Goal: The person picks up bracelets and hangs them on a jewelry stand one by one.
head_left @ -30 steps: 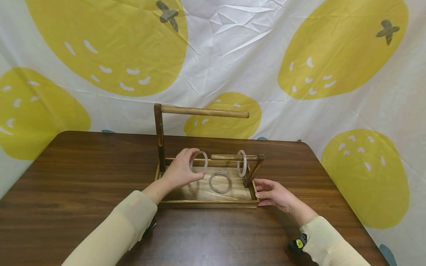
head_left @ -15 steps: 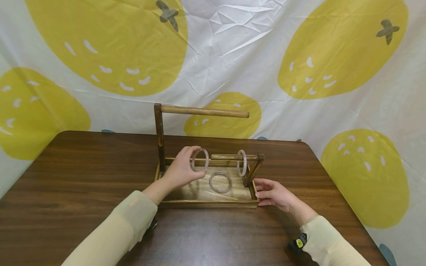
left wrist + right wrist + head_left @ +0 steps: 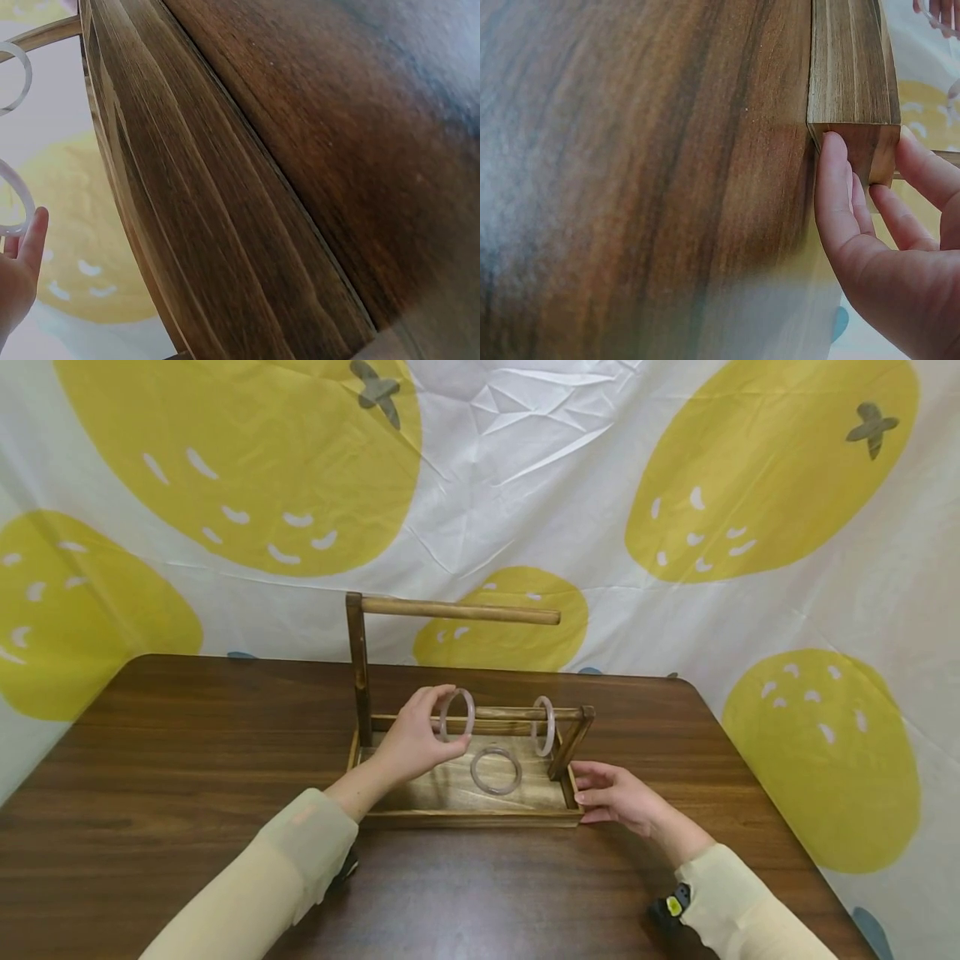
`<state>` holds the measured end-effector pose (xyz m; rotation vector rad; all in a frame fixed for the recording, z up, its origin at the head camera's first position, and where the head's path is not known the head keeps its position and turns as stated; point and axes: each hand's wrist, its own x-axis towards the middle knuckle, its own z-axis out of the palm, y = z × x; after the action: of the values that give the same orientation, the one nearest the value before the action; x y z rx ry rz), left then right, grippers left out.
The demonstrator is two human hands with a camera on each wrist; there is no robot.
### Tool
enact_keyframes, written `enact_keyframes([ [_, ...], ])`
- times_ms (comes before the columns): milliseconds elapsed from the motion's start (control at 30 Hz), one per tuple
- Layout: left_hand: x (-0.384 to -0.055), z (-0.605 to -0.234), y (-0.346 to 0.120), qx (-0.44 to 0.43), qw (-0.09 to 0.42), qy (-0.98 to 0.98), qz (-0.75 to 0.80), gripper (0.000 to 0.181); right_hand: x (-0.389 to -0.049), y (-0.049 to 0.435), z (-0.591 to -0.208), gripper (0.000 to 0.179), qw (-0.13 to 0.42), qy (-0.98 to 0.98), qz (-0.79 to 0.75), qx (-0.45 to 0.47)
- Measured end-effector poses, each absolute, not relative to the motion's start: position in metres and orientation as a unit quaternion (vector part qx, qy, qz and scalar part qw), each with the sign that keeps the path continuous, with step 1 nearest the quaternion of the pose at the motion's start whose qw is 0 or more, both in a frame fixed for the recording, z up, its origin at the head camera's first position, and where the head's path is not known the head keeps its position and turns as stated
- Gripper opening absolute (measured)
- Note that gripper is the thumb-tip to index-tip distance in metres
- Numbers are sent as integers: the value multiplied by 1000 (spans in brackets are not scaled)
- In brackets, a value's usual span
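My left hand (image 3: 418, 735) pinches a pale, translucent bangle (image 3: 472, 714) upright between thumb and fingers. That bangle is beside the free left end of the lower rod (image 3: 506, 713) on a wooden stand; I cannot tell whether the rod end is inside it. A second bangle (image 3: 551, 727) hangs on this rod near its right post. A third bangle (image 3: 496, 792) lies flat in the stand's tray base (image 3: 465, 818). My right hand (image 3: 618, 797) touches the tray's right end, its fingers fairly straight against the wood (image 3: 866, 150). The left wrist view shows the held bangle (image 3: 30, 206) only partly.
Above the tray, a longer upper rod (image 3: 461, 609) runs rightward from a tall left post (image 3: 358, 668). The stand rests on a dark brown table (image 3: 187, 760). Behind it hangs a white cloth (image 3: 525, 527) with yellow fruit prints.
My left hand has moved the bangle slightly right and up, closer to the lower rod's free end. The right hand stays against the tray.
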<state>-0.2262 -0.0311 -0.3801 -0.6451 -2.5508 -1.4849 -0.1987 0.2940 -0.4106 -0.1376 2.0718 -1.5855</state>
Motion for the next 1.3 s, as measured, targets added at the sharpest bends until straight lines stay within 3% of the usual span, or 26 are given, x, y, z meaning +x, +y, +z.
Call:
enact_keyframes([
  [1300,-225,-380,-2,-198,40,-785,-586,66,-199,295,-411,68,263,765,-586,-49],
])
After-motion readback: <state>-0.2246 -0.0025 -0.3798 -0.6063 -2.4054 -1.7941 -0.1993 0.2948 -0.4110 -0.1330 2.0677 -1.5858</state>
